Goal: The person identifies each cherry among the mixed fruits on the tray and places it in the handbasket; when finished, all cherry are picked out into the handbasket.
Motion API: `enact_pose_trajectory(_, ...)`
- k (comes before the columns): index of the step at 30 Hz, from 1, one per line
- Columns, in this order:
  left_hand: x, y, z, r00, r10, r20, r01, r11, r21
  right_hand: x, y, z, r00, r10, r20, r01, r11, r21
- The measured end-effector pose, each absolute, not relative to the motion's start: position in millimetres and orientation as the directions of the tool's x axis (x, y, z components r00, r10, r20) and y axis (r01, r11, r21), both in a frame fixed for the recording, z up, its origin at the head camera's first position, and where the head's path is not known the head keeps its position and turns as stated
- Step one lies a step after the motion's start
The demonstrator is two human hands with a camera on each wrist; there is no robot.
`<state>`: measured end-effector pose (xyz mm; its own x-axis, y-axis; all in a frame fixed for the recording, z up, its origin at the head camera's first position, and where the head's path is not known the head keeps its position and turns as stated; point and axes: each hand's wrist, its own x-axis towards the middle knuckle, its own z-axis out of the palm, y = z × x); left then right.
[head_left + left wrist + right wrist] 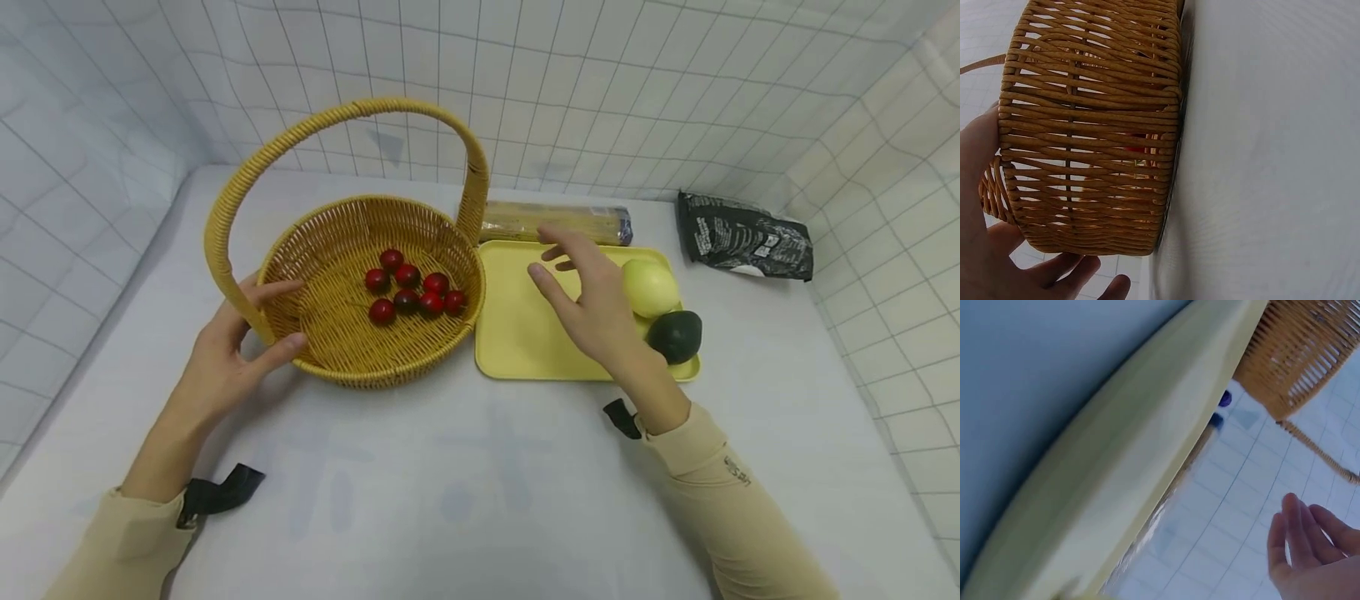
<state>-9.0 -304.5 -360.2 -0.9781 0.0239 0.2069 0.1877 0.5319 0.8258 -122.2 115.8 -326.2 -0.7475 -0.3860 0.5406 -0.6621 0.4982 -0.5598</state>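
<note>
My left hand (221,358) holds the left side of a yellow wicker basket (352,377), with thumb and index finger over the rim near the handle's foot. In the left wrist view, other fingertips show beyond the woven wall (1085,150). Several dark red cherries (382,312) lie in the basket, mostly toward its right side. Above a pale yellow tray (517,350), my right hand (600,312) is raised with fingers apart and holding nothing. A yellow-green round fruit (649,288) and a dark green avocado-like fruit (675,337) sit at the tray's right end.
Behind the tray lies a long clear packet of thin yellowish sticks (551,222). A black printed pouch (746,237) is at the back right. White grid-patterned sheeting (600,100) encloses the white table (450,500). The basket's tall handle (360,108) arches above it.
</note>
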Motion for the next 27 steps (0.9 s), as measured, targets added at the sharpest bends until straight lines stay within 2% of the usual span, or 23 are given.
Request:
enact_pose_trajectory(6, -6.1, -307.9, -358.9, -0.978, -0.007, 0.209, 0.174, 0.526, 0.833, -118.5, 155.9, -323.5, -0.761, -0.382, 0.523, -0.635, 0.603, -0.483)
enact_pose_trajectory(17, -7.0, -301.4, -366.2, -0.957, -0.123, 0.264, 0.17, 0.496, 0.851, -119.1, 217.7, -319.8, -0.8, -0.348, 0.488, -0.572, 0.687, -0.449)
enact_pose_trajectory(27, -9.7, -295.2, -369.2, -0.893, -0.24, 0.381, 0.255, 0.427, 0.867, -118.9, 239.0, -312.7, -0.813, -0.283, 0.509, -0.535, 0.708, -0.461)
